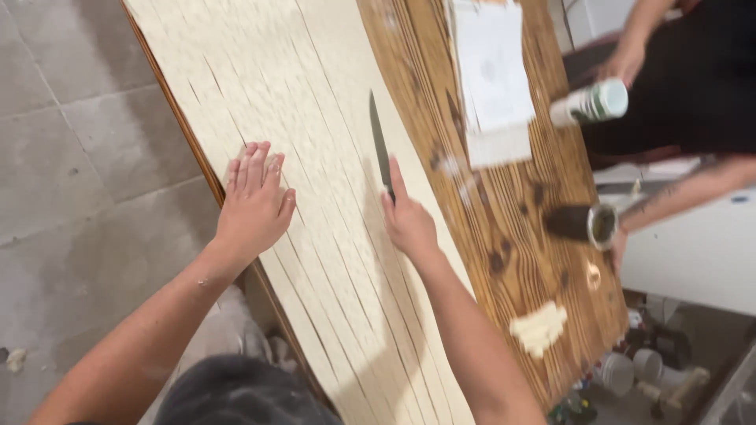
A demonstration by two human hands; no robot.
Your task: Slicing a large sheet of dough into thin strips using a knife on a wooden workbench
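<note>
We see the long pale sheet of rolled dough (315, 157), cut into lengthwise strips, lying along the left of the brown wooden table (512, 236). Our right hand (408, 223) is closed around a slim steel-bladed knife (379, 142), forefinger along its spine, handle hidden. Our left hand (253, 201) presses flat, fingers together, on the dough's left edge.

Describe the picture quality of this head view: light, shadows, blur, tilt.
Head view: soft, even light with no harsh glare; faint shadows fall beside the left hand and the right hand on the dough sheet; the knife is slightly motion-blurred; the wooden table runs tilted across the frame.
</note>
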